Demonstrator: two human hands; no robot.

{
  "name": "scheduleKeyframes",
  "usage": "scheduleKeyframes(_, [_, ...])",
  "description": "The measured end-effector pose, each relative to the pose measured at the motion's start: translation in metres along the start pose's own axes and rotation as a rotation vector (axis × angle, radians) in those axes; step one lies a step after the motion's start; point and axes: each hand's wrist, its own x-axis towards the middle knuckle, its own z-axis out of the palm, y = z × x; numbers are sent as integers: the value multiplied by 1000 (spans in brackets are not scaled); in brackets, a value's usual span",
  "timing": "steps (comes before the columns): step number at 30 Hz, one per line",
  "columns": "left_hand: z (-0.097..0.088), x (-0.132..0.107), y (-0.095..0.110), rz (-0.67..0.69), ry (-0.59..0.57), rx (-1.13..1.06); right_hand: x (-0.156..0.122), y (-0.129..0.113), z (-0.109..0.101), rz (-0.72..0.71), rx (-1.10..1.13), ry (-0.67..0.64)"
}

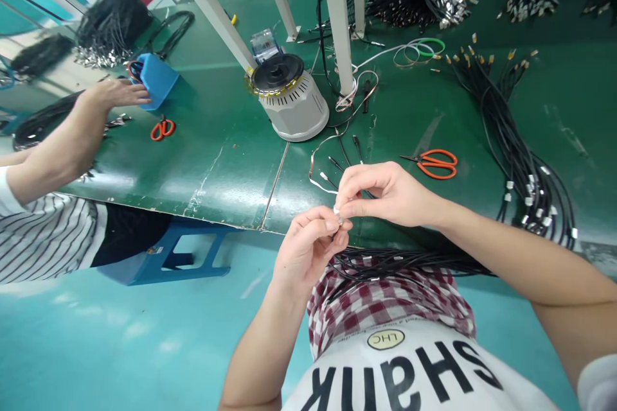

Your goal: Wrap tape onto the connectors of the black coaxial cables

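Note:
My left hand (313, 241) and my right hand (388, 194) meet at the table's front edge, fingertips pinched together. Between them is a small white-and-silver piece (337, 210), mostly covered by the fingers, so its kind is unclear. Black cables (400, 261) with white tags lie across my lap, under my right forearm. Just beyond my right hand, a few short black cable ends (357, 141) and a thin white strip (313, 164) rest on the green table (231, 141). Orange-handled scissors (436, 164) lie to the right of that hand.
A grey round machine (294, 106) with a black top stands ahead, beside white posts (337, 26). Cable bundles (511, 122) lie at the right. On the left, a co-worker's hand (113, 93) reaches a blue bin (157, 80) near other orange scissors (162, 129).

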Motion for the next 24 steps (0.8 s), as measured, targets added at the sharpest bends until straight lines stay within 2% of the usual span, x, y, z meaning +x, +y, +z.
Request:
scheduleKeyframes(7, [7, -5, 5, 3, 16, 32, -2, -1, 0, 29, 9, 9])
scheduleKeyframes(12, [2, -5, 5, 10, -103, 47, -4, 0, -2, 54, 18, 9])
scheduleKeyframes(18, [-6, 0, 0, -46, -231, -15, -4, -1, -1, 78, 78, -28])
scheduleKeyframes(21, [-1, -4, 0, -3, -179, 43, -4, -3, 0, 83, 77, -8])
scheduleKeyframes(24, [6, -10, 0, 143, -82, 181, -6, -4, 1, 90, 20, 49])
